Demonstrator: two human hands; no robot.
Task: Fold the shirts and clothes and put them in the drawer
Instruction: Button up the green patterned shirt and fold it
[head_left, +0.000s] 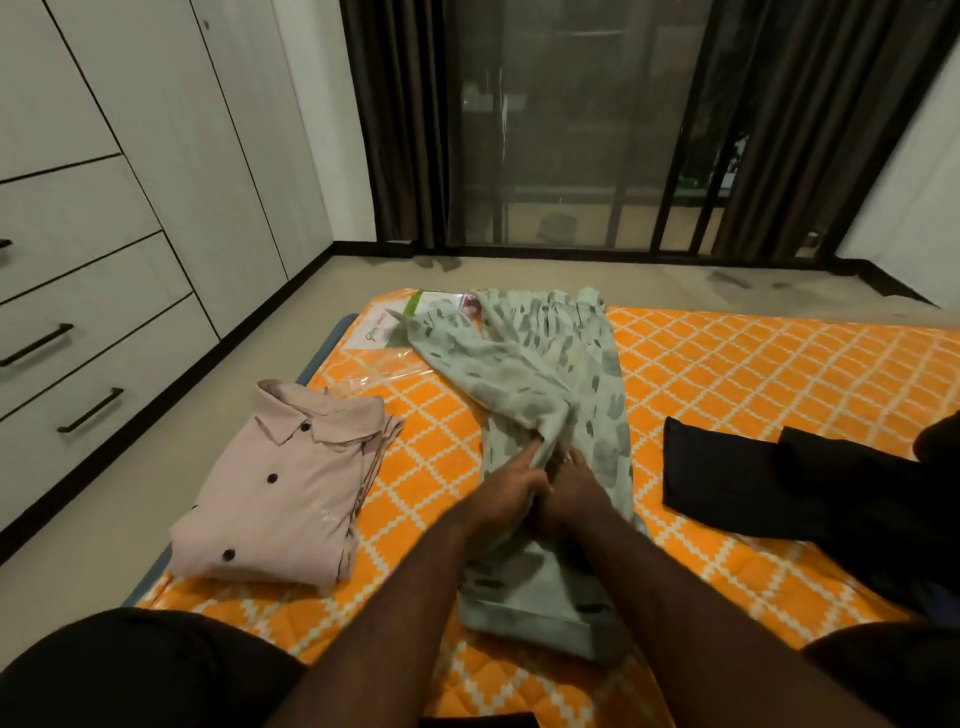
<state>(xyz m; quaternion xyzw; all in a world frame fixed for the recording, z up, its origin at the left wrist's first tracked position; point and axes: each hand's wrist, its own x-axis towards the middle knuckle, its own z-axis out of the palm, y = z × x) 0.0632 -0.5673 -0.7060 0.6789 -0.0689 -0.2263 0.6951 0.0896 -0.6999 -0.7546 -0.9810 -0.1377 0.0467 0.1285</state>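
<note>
A pale green shirt with grey blotches (540, 374) lies lengthwise down the middle of the orange patterned mattress (753, 364). One sleeve is folded across it toward the far left. My left hand (506, 496) and my right hand (574, 493) meet at the shirt's middle, both pinching a bunched fold of its cloth. A folded pink button shirt (280, 493) rests on the mattress at the left. Dark clothes (769, 488) lie in a heap at the right.
White wardrobe drawers with black handles (88, 410) stand along the left wall, all closed. A clear plastic packet with a printed card (410, 322) lies at the mattress's far edge. Beyond is bare floor, then a dark curtained window. My knees frame the bottom corners.
</note>
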